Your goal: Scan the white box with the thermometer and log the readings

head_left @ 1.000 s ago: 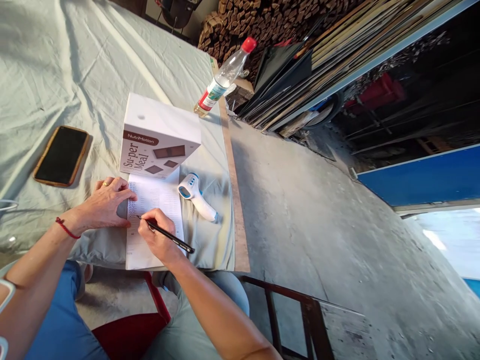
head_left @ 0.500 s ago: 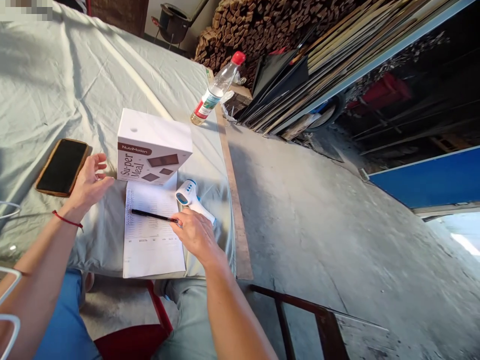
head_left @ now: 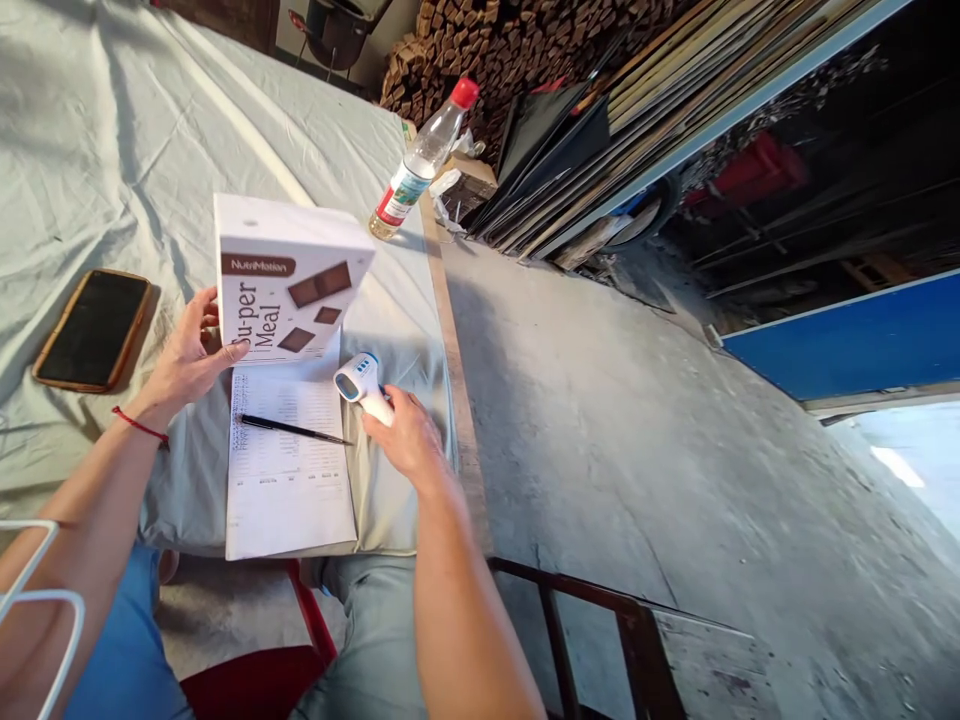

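The white plastic thermometer gun [head_left: 358,380] is beside the paper [head_left: 289,515], and the right hand [head_left: 406,432], which was at the black pen [head_left: 292,429] before, now curls its fingers around the handle. The left hand [head_left: 192,352] has gone from beside the white cardboard box [head_left: 307,235] to gripping its lower corner. Underneath is a wrinkly pale cloth [head_left: 187,130], with bumpy stacked wood [head_left: 450,60] past it and a gray concrete floor [head_left: 600,430].

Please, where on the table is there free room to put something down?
The widest free patch is the cloth beyond the phone and box, left of the bottle. A smaller one lies right of the box, between bottle and thermometer. It is crowded nearer: the left hand holds the box, the right hand grips the thermometer, and a pen lies on the paper.
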`<state>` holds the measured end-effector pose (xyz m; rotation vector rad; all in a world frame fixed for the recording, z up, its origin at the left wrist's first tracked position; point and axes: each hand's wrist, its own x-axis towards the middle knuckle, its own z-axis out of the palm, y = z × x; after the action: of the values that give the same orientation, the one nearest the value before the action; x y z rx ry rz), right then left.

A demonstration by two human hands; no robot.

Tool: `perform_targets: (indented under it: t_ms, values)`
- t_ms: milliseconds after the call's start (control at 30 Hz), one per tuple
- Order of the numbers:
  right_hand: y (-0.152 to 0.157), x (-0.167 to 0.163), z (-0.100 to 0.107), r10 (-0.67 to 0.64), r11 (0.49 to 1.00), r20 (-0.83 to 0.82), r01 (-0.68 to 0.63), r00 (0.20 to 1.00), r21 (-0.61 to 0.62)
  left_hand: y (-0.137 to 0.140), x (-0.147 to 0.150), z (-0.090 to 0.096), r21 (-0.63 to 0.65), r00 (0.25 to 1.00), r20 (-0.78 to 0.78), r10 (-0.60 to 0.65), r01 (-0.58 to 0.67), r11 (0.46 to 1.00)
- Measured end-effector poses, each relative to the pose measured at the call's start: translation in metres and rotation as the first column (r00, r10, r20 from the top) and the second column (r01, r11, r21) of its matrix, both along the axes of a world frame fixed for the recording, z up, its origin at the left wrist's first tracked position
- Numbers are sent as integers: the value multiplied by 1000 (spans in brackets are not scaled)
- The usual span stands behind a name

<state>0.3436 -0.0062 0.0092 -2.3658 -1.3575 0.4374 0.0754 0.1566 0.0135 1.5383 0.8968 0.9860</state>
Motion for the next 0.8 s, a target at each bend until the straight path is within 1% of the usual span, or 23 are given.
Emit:
perform_targets:
  t_ms: [67,133,200,233,267,300,367,400,467,500,567,700,800]
  values:
    - [0,-4,6,-11,993,-162,30,987,111,-2,0,0,-28,998,40,54,-53,998]
    - [-2,-13,15,41,960,-372,66,927,271,-5,0,0,-63,994,45,96,-93,994]
    - [-3,-27,21,164,900,-563,111,810,421,-9,0,2,-95,996,20,89,-86,992]
    - [-3,-36,22,235,874,-636,126,735,468,-11,-1,3,-108,997,6,75,-74,991]
    - [-1,-46,22,302,860,-696,130,651,494,-13,-1,4,-119,998,-1,61,-61,991]
    - [1,-55,22,346,856,-745,134,570,500,-14,-2,6,-129,999,-3,51,-51,990]
    - [7,-72,20,358,870,-824,162,439,465,-16,-4,8,-137,999,3,41,-40,990]
    - [10,-78,19,340,880,-855,188,391,436,-16,-4,8,-134,1000,7,29,-28,991]
    - [15,-86,17,302,894,-897,229,323,384,-16,-6,10,-116,1000,7,-3,4,993]
    - [17,-89,17,290,898,-907,240,305,368,-16,-7,10,-106,1000,1,-19,19,994]
    - [18,-91,15,278,902,-913,246,299,355,-17,-8,12,-94,998,-11,-59,58,994]
    - [18,-94,14,259,890,-905,280,338,359,-17,-10,17,-97,991,-15,-132,129,987]
    - [19,-100,14,261,879,-900,300,348,371,-17,-10,17,-113,987,-15,-163,160,981]
